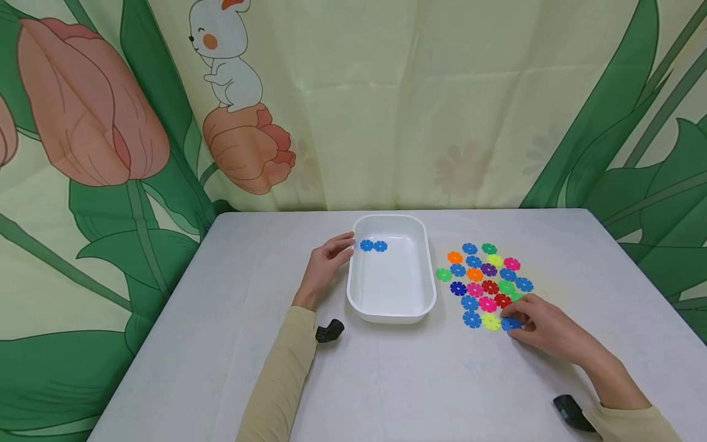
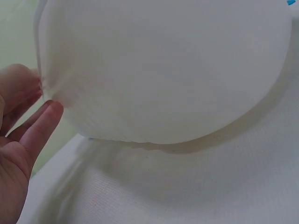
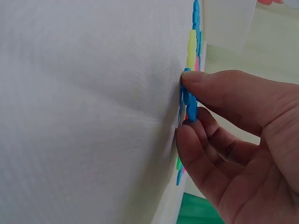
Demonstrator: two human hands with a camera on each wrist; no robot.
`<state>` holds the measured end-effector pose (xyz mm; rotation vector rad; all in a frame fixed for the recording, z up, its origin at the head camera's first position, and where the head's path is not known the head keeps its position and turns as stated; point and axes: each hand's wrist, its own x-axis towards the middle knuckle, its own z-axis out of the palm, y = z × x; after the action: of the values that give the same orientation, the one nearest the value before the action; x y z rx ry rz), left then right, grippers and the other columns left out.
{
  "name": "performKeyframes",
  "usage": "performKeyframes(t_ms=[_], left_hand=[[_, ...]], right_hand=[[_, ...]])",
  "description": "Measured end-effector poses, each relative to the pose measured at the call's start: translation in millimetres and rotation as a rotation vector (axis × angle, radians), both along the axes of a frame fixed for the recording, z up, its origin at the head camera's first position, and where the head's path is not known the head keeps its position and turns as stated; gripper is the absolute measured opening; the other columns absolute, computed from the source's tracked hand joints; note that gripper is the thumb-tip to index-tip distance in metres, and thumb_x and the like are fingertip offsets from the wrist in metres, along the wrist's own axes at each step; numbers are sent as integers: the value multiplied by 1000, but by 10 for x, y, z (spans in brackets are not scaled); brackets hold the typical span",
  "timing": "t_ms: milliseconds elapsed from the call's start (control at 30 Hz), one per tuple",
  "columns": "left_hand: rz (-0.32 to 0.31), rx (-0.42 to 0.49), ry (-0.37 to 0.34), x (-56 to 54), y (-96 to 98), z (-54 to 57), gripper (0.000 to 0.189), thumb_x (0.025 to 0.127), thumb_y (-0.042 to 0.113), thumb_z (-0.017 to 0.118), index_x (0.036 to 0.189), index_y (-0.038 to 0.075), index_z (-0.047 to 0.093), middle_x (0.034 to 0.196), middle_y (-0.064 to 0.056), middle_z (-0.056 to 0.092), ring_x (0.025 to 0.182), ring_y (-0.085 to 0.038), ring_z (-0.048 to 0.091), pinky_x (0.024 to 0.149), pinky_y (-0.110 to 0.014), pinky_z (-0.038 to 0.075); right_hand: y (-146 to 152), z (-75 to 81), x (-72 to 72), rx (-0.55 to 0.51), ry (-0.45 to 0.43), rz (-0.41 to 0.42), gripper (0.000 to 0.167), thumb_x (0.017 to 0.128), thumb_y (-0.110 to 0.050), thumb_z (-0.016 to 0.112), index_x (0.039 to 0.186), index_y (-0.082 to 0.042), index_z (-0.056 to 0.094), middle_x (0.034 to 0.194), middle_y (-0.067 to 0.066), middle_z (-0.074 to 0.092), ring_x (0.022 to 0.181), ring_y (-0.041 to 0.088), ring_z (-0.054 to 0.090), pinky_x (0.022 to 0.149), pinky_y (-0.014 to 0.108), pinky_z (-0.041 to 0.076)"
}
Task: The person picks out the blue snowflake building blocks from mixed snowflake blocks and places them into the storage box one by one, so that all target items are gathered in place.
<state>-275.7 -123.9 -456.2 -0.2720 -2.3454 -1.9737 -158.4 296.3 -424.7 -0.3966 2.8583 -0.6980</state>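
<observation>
The white plastic tray (image 1: 391, 310) stands on the table with two blue snowflake discs (image 1: 374, 245) lying near its far left corner. My left hand (image 1: 326, 267) touches the tray's left side with its fingertips, its fingers fairly straight; the left wrist view shows the fingertips (image 2: 55, 111) against the wall. To the right of the tray, my right hand (image 1: 544, 325) pinches a blue snowflake disc (image 1: 510, 323) between thumb and fingers, at the near right edge of a flat group of discs. Seen edge-on in the right wrist view, the pinched disc (image 3: 190, 100) is partly hidden by fingers.
Several snowflake discs, in pink, red, orange, green, yellow and blue, lie spread beside the tray, including a yellow disc (image 1: 490, 321) next to the right hand. A white cloth covers the table (image 1: 265, 258). A printed curtain (image 1: 359, 123) hangs behind it.
</observation>
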Motion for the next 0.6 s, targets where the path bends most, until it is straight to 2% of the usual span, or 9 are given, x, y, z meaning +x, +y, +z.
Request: performKeyframes(t_ms=[233,600], left_hand=[[3,-8,-8,9,1,6,33,94,18,67,125,6,66,134,15,57,129,-9,48,108,-34,41],[-10,-5,-46,11,-8,39,35,95,20,66,126,6,65,138,13,55,131,-9,46,109,-32,39]], right_hand=[[17,13,21,6,-5,21,39,74,-15,85,109,-6,69,93,2,54,86,18,50,61,18,48],[50,33,36,10,5,29,38,75,-14,84,110,-6,71,102,8,58,92,23,56,65,16,51]])
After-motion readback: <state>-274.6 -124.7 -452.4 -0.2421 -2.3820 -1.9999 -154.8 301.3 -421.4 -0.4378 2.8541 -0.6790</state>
